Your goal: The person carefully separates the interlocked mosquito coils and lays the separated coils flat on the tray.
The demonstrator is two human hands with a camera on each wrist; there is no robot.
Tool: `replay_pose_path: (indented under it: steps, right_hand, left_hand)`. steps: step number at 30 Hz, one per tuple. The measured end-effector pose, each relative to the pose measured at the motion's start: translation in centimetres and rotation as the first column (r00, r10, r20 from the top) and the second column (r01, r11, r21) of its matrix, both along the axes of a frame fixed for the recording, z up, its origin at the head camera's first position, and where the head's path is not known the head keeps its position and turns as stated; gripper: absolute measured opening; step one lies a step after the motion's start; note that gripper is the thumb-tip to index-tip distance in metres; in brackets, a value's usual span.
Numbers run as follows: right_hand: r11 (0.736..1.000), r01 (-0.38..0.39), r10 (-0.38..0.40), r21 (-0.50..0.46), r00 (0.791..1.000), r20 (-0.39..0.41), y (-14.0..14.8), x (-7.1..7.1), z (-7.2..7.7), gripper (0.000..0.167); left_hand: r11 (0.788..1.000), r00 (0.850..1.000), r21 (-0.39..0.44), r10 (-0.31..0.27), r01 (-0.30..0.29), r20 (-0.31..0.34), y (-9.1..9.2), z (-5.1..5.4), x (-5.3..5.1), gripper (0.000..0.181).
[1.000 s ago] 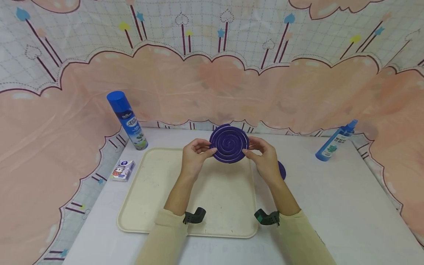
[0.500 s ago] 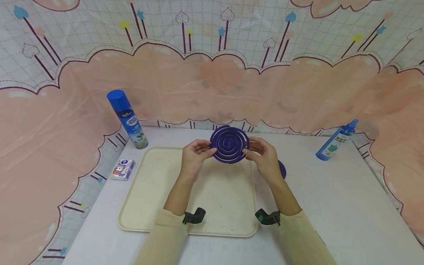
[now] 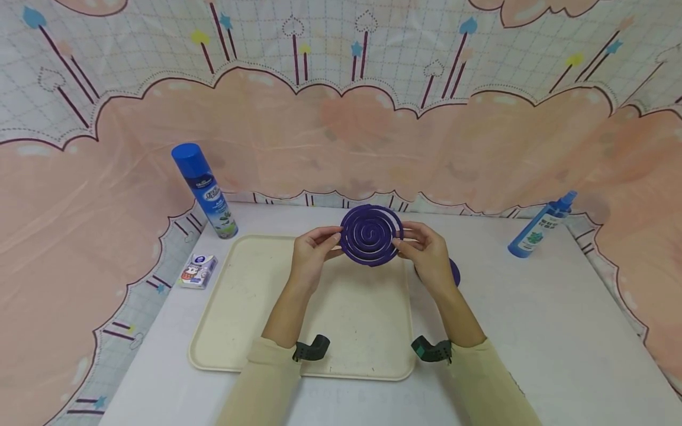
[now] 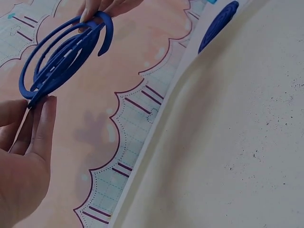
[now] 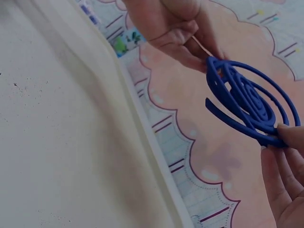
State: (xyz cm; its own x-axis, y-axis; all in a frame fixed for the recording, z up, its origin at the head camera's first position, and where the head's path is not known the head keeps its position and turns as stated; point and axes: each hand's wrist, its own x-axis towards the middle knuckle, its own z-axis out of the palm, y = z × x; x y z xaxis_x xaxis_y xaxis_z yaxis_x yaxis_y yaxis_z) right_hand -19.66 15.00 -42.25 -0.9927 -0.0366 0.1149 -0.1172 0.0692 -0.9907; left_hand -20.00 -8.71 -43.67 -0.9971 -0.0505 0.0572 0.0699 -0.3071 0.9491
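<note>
A dark purple mosquito coil (image 3: 369, 235) is held up above the far part of the tray, its spiral facing the head camera. My left hand (image 3: 311, 254) pinches its left edge between thumb and fingers. Opposite, my right hand (image 3: 428, 254) pinches the right edge. Both wrist views show the coil (image 4: 64, 59) side-on, with its rings spread apart and a loose outer end sticking out. A second coil (image 3: 455, 273) lies on the table right of the tray, partly hidden behind my right hand.
Below the hands lies a cream tray (image 3: 298, 371). Left of it are a blue spray can (image 3: 208, 192) and a small printed packet (image 3: 198, 272). A blue spray bottle (image 3: 540, 226) stands at the far right. Patterned cloth (image 3: 330, 142) hangs behind the white table (image 3: 533, 331).
The coil has shifted slightly right and down. Gaps between its rings have widened, mostly on the right. My left thumb and fingers have changed their grip on the left edge.
</note>
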Motion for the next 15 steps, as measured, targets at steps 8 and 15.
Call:
replay_pose_path:
  steps: [8, 15]
  right_hand:
    - [0.999, -0.019, 0.02, -0.03, 0.999, 0.028, 0.04, 0.14, 0.13, 0.045]
    - [0.996, -0.024, 0.028, -0.089, 0.998, 0.05, 0.05, 0.13, 0.03, 0.048]
  left_hand:
    - [1.0, 1.0, 0.0, -0.012, 0.012, 0.015, -0.13, -0.13, -0.06, 0.025]
    - [1.0, 1.0, -0.02, -0.008, 0.009, 0.013, -0.33, -0.07, 0.1, 0.025]
